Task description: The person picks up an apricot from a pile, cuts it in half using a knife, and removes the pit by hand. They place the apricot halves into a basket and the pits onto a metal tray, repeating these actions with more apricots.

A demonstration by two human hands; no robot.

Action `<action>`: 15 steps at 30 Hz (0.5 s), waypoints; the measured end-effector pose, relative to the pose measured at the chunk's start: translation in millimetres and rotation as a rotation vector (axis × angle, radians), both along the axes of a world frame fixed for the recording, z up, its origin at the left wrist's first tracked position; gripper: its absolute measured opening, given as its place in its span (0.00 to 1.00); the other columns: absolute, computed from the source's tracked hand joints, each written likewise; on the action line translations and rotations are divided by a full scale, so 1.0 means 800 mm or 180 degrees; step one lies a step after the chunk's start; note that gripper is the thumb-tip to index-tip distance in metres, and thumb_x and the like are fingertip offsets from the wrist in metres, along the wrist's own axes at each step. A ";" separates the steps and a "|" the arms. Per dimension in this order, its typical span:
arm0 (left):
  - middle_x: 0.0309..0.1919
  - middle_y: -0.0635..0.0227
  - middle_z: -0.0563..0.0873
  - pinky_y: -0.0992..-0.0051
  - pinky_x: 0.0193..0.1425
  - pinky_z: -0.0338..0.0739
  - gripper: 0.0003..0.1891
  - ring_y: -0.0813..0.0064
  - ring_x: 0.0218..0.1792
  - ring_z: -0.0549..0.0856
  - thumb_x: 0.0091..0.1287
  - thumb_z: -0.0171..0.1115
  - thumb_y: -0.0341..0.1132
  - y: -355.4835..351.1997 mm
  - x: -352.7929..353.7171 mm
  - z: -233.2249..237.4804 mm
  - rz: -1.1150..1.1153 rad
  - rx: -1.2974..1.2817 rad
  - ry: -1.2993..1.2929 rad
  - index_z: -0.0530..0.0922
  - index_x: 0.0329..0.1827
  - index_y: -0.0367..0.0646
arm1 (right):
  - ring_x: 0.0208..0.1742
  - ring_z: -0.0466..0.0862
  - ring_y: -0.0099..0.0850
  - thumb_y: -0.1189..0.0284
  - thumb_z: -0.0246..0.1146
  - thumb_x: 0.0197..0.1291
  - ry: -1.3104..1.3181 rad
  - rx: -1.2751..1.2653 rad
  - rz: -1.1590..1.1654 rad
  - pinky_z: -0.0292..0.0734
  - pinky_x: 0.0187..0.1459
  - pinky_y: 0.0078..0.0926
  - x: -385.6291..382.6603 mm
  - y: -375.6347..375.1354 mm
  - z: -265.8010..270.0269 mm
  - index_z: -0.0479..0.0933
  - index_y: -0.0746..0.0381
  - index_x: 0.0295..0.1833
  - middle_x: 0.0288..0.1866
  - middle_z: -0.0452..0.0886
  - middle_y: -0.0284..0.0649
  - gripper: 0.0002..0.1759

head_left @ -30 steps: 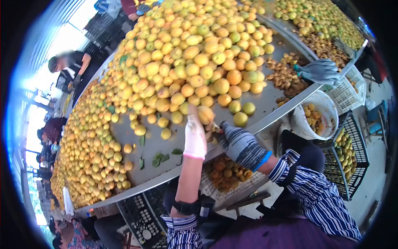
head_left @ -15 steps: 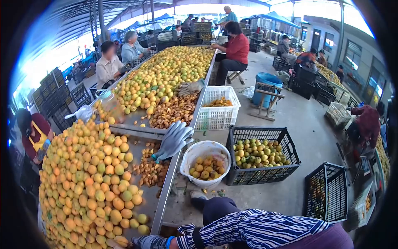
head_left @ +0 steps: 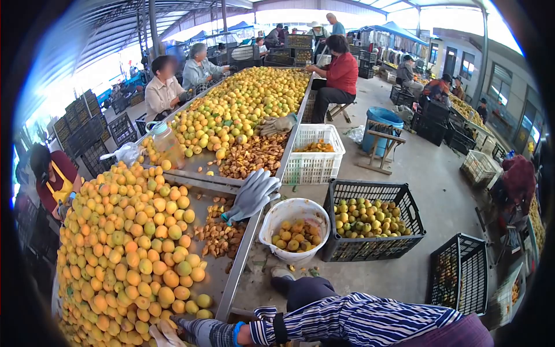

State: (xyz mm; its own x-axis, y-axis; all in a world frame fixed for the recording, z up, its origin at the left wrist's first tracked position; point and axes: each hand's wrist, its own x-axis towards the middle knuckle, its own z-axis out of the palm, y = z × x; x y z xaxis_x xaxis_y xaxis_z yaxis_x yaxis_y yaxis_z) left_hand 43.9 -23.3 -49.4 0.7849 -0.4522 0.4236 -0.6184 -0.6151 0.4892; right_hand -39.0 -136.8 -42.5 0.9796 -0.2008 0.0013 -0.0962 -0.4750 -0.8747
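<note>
A large heap of orange and greenish-yellow apricots (head_left: 127,248) covers the near end of the metal table. At its lower edge rests my right hand (head_left: 195,329), in a grey glove with a blue wristband below a striped sleeve. Its fingers are bent against the fruit; what they hold is hidden. Beside it, pale gloved fingers of my left hand (head_left: 166,335) show at the bottom edge, pressed together, with the rest cut off. Brown apricot pits (head_left: 222,234) lie right of the heap. A spare grey glove (head_left: 251,196) drapes over the table's rim.
A white bucket (head_left: 295,254) and a black crate (head_left: 373,248), both holding fruit, stand on the floor to the right. Another black crate (head_left: 458,273) is farther right. A clear jug (head_left: 167,147) stands on the table. Several people sit around the far table and nearby.
The view has shifted, so the scene sits slightly further right and lower. More of the pale gloved fingers shows beside the grey glove, which has moved a little upward in view.
</note>
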 end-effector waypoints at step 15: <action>0.41 0.49 0.78 0.61 0.41 0.77 0.10 0.55 0.35 0.80 0.71 0.45 0.34 0.001 -0.013 -0.009 -0.0091 -0.0546 0.0086 0.73 0.48 0.41 | 0.41 0.78 0.25 0.65 0.56 0.68 0.0177 0.2815 -0.0214 0.75 0.43 0.17 -0.008 0.011 0.009 0.68 0.62 0.63 0.44 0.78 0.35 0.21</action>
State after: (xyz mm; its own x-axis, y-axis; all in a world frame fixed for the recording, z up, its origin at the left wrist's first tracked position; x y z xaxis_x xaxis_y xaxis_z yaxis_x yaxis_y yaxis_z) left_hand 33.2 -22.5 -56.5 0.7848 -0.3975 0.4755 -0.6197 -0.5035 0.6020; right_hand -45.8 -127.9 -35.1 0.9598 -0.1629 -0.2287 -0.1527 0.3807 -0.9120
